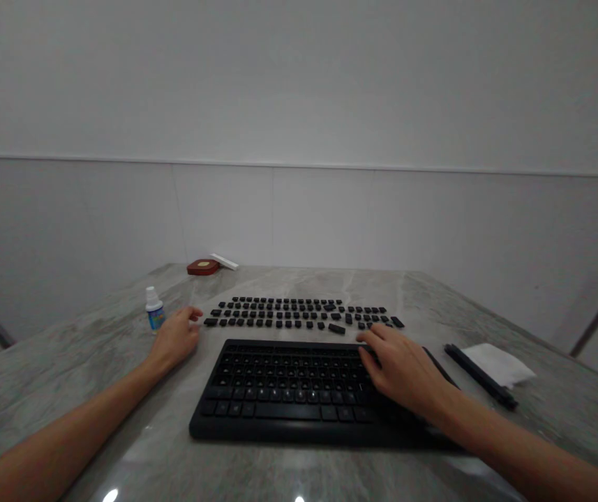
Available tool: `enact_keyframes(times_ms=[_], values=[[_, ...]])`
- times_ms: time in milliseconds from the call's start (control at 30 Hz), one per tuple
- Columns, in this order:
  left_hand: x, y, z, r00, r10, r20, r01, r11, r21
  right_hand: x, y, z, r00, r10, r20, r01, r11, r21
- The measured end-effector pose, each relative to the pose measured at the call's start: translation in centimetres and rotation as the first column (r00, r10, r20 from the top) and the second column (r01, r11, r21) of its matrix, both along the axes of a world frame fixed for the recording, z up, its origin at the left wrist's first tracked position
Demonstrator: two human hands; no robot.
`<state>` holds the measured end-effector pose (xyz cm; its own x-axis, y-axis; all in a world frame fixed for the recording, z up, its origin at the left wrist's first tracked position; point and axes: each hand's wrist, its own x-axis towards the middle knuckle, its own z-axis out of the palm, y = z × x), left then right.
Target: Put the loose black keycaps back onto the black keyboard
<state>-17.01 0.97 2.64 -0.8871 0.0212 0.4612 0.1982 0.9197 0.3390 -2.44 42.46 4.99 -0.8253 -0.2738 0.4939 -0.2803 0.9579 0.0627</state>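
Observation:
A black keyboard [288, 430] lies on the marble-patterned table. Its lowest row has keycaps on, while much of the area above shows bare key mounts. Beyond it, loose black keycaps [278, 315] are laid out in rows. My left hand [177, 338] rests on the table at the left end of those rows, fingers loosely bent and apart, nothing visible in them. Over the keyboard's upper right is my right hand [400, 362]. Its thumb and forefinger are apart, the fingertips close to the right-hand keycaps. The keyboard's right part is hidden beneath this hand and forearm.
A small white-capped bottle with a blue label [155, 314] stands beside my left hand. At right, a long black stick-like object [479, 376] lies against a white cloth or tissue [500, 362]. A reddish-brown box [202, 268] and a white slab [224, 261] sit at the far left.

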Motion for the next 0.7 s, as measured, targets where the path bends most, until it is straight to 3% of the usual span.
enact_keyframes(times_ms=[200, 333, 500, 700], values=[[-0.6, 0.0, -1.5, 0.987, -0.158, 0.016, 0.159, 0.985, -0.067, -2.3, -7.5, -0.8, 0.969, 0.242, -0.057, -0.246, 0.965, -0.086], [-0.9, -0.2, -1.5, 0.977, -0.214, 0.021, 0.215, 0.973, -0.086, -2.9, -9.0, -2.4, 0.906, 0.420, -0.056, -0.422, 0.879, -0.223], [-1.2, -0.6, -1.2, 0.965, -0.257, 0.046, 0.260, 0.963, -0.074, -2.8, -8.4, -2.6, 0.904, 0.427, -0.003, -0.405, 0.855, -0.325], [0.4, -0.6, 0.3, 0.919, -0.366, 0.144, 0.365, 0.930, 0.037, -2.7, -8.5, -2.3, 0.907, 0.409, 0.096, -0.364, 0.879, -0.307]])
